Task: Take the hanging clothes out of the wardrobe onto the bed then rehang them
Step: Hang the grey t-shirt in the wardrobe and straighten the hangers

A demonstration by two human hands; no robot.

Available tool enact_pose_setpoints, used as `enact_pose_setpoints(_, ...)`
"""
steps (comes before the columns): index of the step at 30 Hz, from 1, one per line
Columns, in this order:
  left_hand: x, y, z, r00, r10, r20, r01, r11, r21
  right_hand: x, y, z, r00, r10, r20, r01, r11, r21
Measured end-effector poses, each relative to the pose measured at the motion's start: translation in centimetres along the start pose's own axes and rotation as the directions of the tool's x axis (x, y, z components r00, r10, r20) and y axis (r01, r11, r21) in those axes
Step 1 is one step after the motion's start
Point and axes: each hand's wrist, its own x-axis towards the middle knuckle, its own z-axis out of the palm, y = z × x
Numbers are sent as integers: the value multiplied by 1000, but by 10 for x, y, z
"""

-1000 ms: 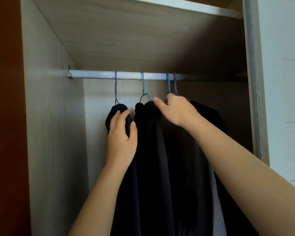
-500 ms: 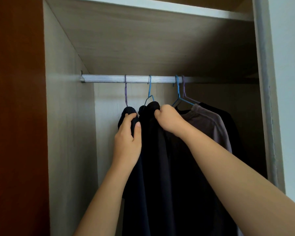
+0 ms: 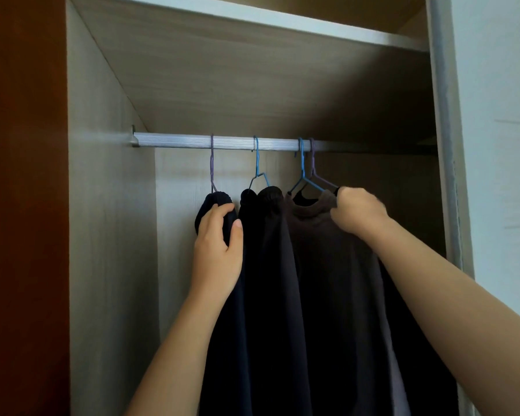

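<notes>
Several dark garments hang from a silver rail inside the wardrobe. My left hand grips the leftmost dark navy garment near its top, under a purple hanger. Beside it hangs a black garment on a blue hanger. My right hand has its fingers curled on the collar of a brown-grey top, which hangs on another blue hanger. A purple hanger behind it carries a black garment, mostly hidden.
The wardrobe's left side panel stands close to the leftmost garment. A shelf runs above the rail. A brown door is at the far left and a white door edge at the right.
My right hand has moved right, from the black garment's top to the brown-grey top's collar. My left hand stays on the leftmost garment. The view has shifted slightly.
</notes>
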Motion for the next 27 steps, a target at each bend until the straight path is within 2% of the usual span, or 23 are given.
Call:
enact_pose_setpoints(3,0,-2,1,1000,0,3,0,1000,-2,3,-2,8,999,16,36,-25,963,269)
enact_pose_setpoints(6,0,-3,1,1000,0,3,0,1000,-6,0,-6,9,999,35,5,-35,935,352)
enact_pose_setpoints(12,-1,-7,6,1000,5,3,-5,1000,-26,-4,-22,9,1000,-4,-27,13,932,363)
enact_pose_setpoints(20,0,-10,3,1000,20,-7,-20,1000,-22,-2,-29,14,1000,15,-14,-9,929,369)
enact_pose_setpoints(27,0,-10,2,1000,26,-5,-26,999,-37,-6,-26,12,998,66,-13,-59,954,295)
